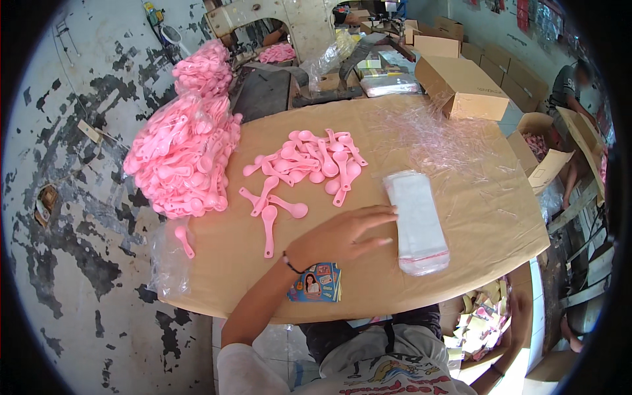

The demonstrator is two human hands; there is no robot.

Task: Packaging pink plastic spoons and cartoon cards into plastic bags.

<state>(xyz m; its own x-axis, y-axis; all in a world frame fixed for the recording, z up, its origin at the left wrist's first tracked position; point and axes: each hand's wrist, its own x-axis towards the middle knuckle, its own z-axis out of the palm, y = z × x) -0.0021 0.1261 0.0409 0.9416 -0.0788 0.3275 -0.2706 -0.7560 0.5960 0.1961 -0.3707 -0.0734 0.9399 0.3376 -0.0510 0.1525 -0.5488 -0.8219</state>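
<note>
My left hand (pixel 352 232) reaches across the table with its fingers apart. Its fingertips are at the left edge of a stack of clear plastic bags (pixel 418 220); whether they press on it is unclear. Under my left wrist lies a small pile of blue printed cards (pixel 316 284). Loose pink measuring spoons (pixel 322 158) are heaped beyond the hand, with several more nearer to it. Off the table's right side, my right hand (pixel 520 316) is low beside a carton of packed pieces (pixel 479 322); its fingers are smeared by motion.
Bulging clear bags of pink spoons (pixel 187 155) stand at the table's left edge. A single spoon (pixel 184 241) lies by an empty plastic bag (pixel 168 263). Thin plastic strips (pixel 441 135) and a cardboard box (pixel 461 85) are at the back right. Another person (pixel 571 89) sits far right.
</note>
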